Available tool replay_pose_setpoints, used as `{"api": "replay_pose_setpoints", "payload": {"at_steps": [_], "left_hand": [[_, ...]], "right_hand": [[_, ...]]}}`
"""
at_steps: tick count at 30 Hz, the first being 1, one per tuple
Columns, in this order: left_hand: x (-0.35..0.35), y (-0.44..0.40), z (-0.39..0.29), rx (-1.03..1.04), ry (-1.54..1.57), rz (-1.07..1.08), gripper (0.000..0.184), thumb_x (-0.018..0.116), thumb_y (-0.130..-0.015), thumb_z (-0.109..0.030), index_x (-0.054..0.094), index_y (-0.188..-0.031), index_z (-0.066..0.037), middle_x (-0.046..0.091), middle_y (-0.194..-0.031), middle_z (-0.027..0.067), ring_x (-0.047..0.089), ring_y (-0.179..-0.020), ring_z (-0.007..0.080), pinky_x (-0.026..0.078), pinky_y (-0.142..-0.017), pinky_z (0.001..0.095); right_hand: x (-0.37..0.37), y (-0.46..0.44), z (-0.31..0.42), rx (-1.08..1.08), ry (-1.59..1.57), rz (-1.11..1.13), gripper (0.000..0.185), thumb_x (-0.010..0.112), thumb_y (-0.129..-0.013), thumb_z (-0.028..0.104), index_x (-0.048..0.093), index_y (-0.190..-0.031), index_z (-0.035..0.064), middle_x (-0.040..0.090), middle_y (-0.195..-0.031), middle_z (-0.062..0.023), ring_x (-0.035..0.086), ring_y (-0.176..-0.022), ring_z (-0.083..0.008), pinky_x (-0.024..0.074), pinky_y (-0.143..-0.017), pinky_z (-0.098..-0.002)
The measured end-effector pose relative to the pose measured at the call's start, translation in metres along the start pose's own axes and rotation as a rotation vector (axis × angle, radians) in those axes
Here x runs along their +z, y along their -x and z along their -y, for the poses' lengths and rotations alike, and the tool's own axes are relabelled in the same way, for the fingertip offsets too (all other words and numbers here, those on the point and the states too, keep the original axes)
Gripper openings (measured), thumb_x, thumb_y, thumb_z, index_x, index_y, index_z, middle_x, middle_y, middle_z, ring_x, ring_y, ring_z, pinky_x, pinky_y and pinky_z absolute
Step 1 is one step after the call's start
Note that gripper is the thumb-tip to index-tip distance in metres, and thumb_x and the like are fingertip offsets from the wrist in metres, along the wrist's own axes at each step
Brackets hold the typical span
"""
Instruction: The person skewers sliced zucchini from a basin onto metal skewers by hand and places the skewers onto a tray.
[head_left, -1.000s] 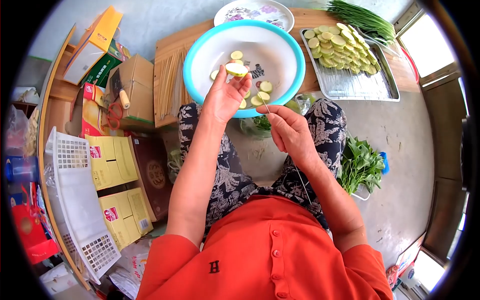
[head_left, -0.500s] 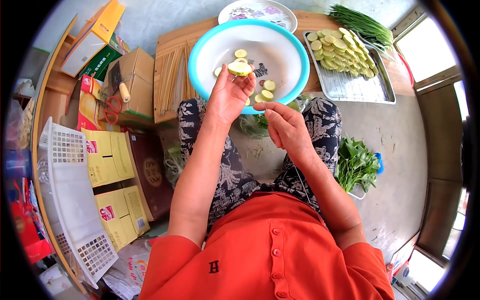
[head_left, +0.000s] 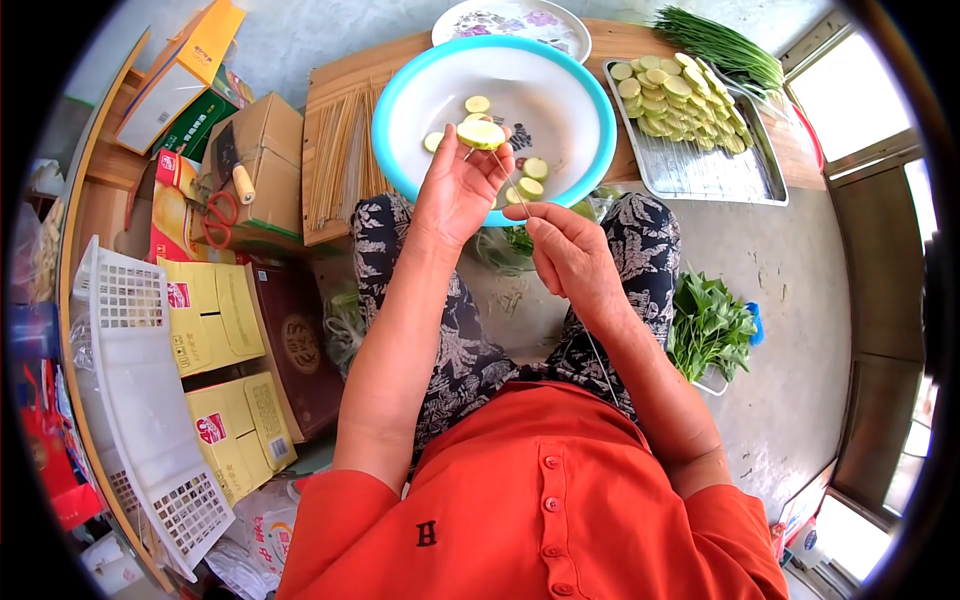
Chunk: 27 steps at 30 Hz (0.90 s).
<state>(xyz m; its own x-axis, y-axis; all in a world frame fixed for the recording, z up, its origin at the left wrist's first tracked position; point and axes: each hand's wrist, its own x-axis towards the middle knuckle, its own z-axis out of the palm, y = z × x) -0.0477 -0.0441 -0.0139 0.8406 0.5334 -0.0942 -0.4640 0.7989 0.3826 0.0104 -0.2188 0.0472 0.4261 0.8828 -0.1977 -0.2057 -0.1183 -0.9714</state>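
Note:
Over the blue-rimmed white basin (head_left: pixel 605 125), my left hand (head_left: pixel 455 195) holds a round pale-green vegetable slice (head_left: pixel 481 135) between thumb and fingers. Closed in a pinch, my right hand (head_left: pixel 573 250) grips a thin skewer (head_left: pixel 603 365), whose upper end points up towards the held slice. Whether the tip touches the slice cannot be made out. Several loose slices (head_left: pixel 535 168) lie in the basin below my hands. To the right, a metal tray (head_left: pixel 690 185) bears a heap of overlapping slices (head_left: pixel 685 105).
Thin sticks (head_left: pixel 345 150) lie left of the basin on the wooden table (head_left: pixel 610 40). A floral plate (head_left: pixel 512 22) and green stalks (head_left: pixel 720 45) are at the back. Cardboard boxes (head_left: pixel 265 170), red scissors (head_left: pixel 220 215) and a white basket (head_left: pixel 150 400) stand left; leafy greens (head_left: pixel 710 325) lie right.
The view has shifted slightly. My right hand has moved a little with the skewer, whose upper part now slants towards the slice. My left hand keeps hold of the slice.

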Motion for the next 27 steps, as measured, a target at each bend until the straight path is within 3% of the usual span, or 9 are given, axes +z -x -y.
{"api": "replay_pose_setpoints", "payload": {"at_steps": [8, 10, 17, 19, 24, 27], "left_hand": [[0.000, 0.000, 0.001, 0.008, -0.009, -0.007, 0.044, 0.050, -0.098, -0.036, 0.055, -0.120, 0.001, 0.061, -0.112, 0.0186, 0.062, -0.091, 0.0235, 0.054, -0.082, 0.0350], [0.001, -0.001, 0.001, 0.012, -0.022, -0.007, 0.044, 0.051, -0.097, -0.036, 0.055, -0.120, 0.001, 0.062, -0.112, 0.0186, 0.062, -0.090, 0.0234, 0.054, -0.081, 0.0349], [0.004, 0.001, 0.001, 0.016, -0.047, -0.009, 0.042, 0.052, -0.097, -0.036, 0.056, -0.120, -0.001, 0.062, -0.112, 0.0181, 0.062, -0.090, 0.0238, 0.053, -0.081, 0.0354], [0.004, 0.001, 0.003, 0.016, -0.056, 0.002, 0.042, 0.052, -0.097, -0.036, 0.056, -0.120, -0.001, 0.062, -0.111, 0.0181, 0.062, -0.089, 0.0238, 0.053, -0.081, 0.0356], [0.004, 0.001, 0.005, 0.014, -0.091, 0.008, 0.042, 0.051, -0.097, -0.037, 0.055, -0.120, -0.002, 0.063, -0.111, 0.0168, 0.061, -0.089, 0.0233, 0.053, -0.079, 0.0356], [0.006, 0.005, 0.009, -0.032, -0.076, 0.026, 0.042, 0.061, -0.093, -0.032, 0.053, -0.121, -0.002, 0.059, -0.113, 0.0139, 0.059, -0.093, 0.0250, 0.052, -0.085, 0.0368]], "right_hand": [[0.000, 0.000, -0.002, -0.005, 0.001, -0.009, 0.029, 0.043, -0.100, 0.015, 0.061, -0.115, -0.0015, 0.039, -0.049, 0.0072, 0.031, -0.041, -0.0018, 0.0250, -0.042, -0.0183], [-0.003, 0.000, -0.002, -0.009, -0.002, 0.008, 0.027, 0.044, -0.099, 0.014, 0.062, -0.114, -0.0008, 0.043, -0.051, 0.0062, 0.037, -0.042, -0.0028, 0.0299, -0.042, -0.0199], [-0.001, 0.002, -0.001, 0.011, -0.032, -0.014, 0.027, 0.044, -0.099, 0.014, 0.063, -0.112, -0.0010, 0.043, -0.051, 0.0061, 0.037, -0.042, -0.0030, 0.0303, -0.042, -0.0201], [0.003, 0.001, -0.002, -0.010, -0.044, -0.051, 0.028, 0.044, -0.099, 0.015, 0.061, -0.114, -0.0029, 0.039, -0.049, 0.0071, 0.030, -0.041, -0.0021, 0.0246, -0.041, -0.0187], [0.006, -0.001, -0.003, -0.029, -0.041, -0.068, 0.029, 0.044, -0.099, 0.014, 0.061, -0.113, -0.0033, 0.039, -0.049, 0.0070, 0.031, -0.041, -0.0023, 0.0248, -0.041, -0.0185], [0.008, -0.004, 0.000, -0.030, -0.059, -0.095, 0.029, 0.043, -0.099, 0.014, 0.061, -0.113, -0.0033, 0.039, -0.050, 0.0068, 0.030, -0.041, -0.0023, 0.0248, -0.041, -0.0184]]}}
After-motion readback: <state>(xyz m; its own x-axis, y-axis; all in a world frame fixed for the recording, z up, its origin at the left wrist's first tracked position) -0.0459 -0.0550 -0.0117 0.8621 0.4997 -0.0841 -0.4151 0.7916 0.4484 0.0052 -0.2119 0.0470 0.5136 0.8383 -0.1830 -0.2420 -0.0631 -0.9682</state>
